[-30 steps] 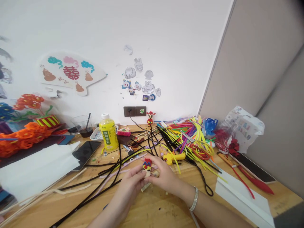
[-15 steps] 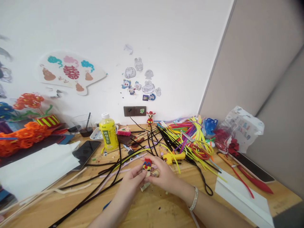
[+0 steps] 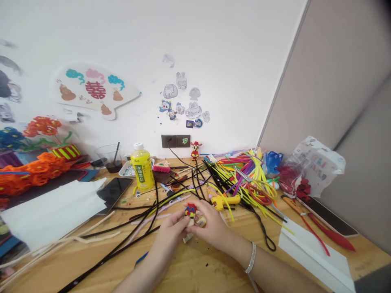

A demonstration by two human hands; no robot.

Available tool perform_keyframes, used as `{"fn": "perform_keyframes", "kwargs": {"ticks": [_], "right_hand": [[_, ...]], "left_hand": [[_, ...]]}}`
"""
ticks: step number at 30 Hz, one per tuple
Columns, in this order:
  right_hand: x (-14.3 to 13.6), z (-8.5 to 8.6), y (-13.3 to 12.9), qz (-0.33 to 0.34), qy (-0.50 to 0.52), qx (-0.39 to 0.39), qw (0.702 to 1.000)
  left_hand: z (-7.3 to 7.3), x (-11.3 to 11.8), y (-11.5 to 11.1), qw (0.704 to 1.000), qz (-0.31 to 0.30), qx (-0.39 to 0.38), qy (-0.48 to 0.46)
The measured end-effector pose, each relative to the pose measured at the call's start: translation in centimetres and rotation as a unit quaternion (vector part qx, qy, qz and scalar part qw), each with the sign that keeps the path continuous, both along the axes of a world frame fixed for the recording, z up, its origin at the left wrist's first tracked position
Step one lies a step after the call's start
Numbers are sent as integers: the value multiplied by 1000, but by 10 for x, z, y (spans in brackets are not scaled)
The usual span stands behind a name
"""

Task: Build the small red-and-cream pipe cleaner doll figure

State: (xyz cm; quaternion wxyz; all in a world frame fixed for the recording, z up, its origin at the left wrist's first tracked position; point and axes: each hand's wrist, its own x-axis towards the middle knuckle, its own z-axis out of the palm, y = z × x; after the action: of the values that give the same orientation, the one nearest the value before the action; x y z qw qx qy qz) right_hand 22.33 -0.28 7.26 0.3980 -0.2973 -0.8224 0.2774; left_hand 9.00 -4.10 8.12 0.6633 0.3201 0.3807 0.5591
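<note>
A white wall (image 3: 232, 73) meets a grey panel (image 3: 332, 93) behind a wooden table (image 3: 195, 270).

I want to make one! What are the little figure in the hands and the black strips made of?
Little figure: perhaps fuzzy chenille, matte, showing no shine; too small to be sure. Black strips: likely chenille-covered wire, dull, lying in loose curves.

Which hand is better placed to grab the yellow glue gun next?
Probably the right hand: it is nearer the yellow glue gun, while the left hand is farther off. Both hold the small figure.
</note>
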Motion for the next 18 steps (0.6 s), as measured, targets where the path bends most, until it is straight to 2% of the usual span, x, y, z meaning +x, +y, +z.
{"fn": "perform_keyframes", "kwargs": {"ticks": [11, 18], "right_hand": [[-1, 0, -3, -1, -17, 23, 1000], [7, 2, 9, 67, 28, -46, 996]], "left_hand": [[-3, 0, 2, 1000, 9, -10, -18], [4, -3, 2, 999, -9, -7, -53]]}}
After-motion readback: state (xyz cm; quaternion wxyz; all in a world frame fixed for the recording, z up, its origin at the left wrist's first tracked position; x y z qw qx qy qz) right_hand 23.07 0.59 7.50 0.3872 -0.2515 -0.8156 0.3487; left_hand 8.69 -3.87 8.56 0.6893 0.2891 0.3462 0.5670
